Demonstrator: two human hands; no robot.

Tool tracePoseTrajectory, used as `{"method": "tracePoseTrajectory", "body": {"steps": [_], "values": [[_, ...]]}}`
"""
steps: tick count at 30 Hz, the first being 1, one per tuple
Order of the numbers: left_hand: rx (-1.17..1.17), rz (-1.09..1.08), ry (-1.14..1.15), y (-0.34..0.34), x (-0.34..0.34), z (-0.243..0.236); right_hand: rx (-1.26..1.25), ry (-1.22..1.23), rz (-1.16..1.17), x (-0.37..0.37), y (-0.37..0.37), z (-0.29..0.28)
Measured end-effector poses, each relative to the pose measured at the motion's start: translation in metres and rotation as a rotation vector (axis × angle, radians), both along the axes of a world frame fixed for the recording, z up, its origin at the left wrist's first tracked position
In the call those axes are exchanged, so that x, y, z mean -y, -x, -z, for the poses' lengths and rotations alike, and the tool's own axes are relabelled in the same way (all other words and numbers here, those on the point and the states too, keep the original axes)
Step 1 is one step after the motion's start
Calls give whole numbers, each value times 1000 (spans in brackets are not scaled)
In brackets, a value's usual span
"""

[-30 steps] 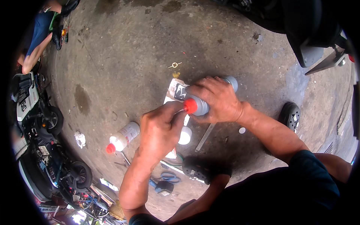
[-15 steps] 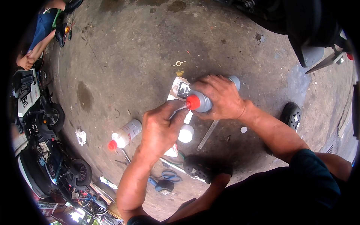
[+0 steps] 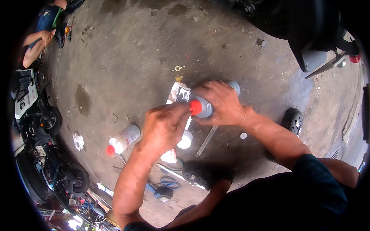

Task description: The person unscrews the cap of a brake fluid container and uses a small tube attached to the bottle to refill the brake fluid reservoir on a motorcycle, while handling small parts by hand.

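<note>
My right hand (image 3: 221, 102) is wrapped round a grey plastic bottle (image 3: 207, 109), tipped on its side above the floor. Its red cap (image 3: 195, 107) points left, and its far end (image 3: 234, 87) shows past my knuckles. The fingers of my left hand (image 3: 163, 124) are pinched together against the tip of that cap; what lies between them is hidden. Beneath my hands are a printed carton strip (image 3: 181, 92) and a round white lid or tub (image 3: 185, 139). Left of my left wrist, a pale bottle with a red cap (image 3: 125, 138) lies on the concrete.
Blue-handled scissors (image 3: 169, 182), a blue and black tool (image 3: 162, 193) and a clear strip (image 3: 207, 141) lie near my feet. Crumpled white paper (image 3: 78, 141) is farther left. Small motorbikes (image 3: 42, 115) line the left side; a dark vehicle (image 3: 308, 34) stands upper right. Another person (image 3: 42, 36) sits upper left.
My left fingers have closed in on the red cap's tip; a thin pale piece seen between them earlier is now hidden. The whole view has shifted slightly, and the other person's hand has moved.
</note>
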State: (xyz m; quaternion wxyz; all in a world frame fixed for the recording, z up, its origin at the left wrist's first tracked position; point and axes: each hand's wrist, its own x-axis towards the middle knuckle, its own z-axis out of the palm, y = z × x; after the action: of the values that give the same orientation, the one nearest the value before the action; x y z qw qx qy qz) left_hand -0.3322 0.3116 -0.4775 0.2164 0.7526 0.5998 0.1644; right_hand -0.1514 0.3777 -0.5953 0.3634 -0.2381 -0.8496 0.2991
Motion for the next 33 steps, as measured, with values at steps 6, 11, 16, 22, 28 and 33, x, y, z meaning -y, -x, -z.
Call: {"method": "tracePoseTrajectory", "body": {"steps": [6,11,16,22,28,33], "values": [[76,-42,-44,-4,-4,0,-57,-34,30,-2,4,0],[596,-393,210,-13,9,-1,-21,3,21,-6,-4,-2],[851,-667,274,-25,12,12,-18,32,41,-10,-7,-6],[860,-606,242,-43,-31,15,29,207,76,-18,-21,-7],[1195,-320,303,-97,-87,59,-131,672,450,-11,-66,-7],[1542,-311,353,-130,-127,88,-83,852,491,-42,-111,-20]]}}
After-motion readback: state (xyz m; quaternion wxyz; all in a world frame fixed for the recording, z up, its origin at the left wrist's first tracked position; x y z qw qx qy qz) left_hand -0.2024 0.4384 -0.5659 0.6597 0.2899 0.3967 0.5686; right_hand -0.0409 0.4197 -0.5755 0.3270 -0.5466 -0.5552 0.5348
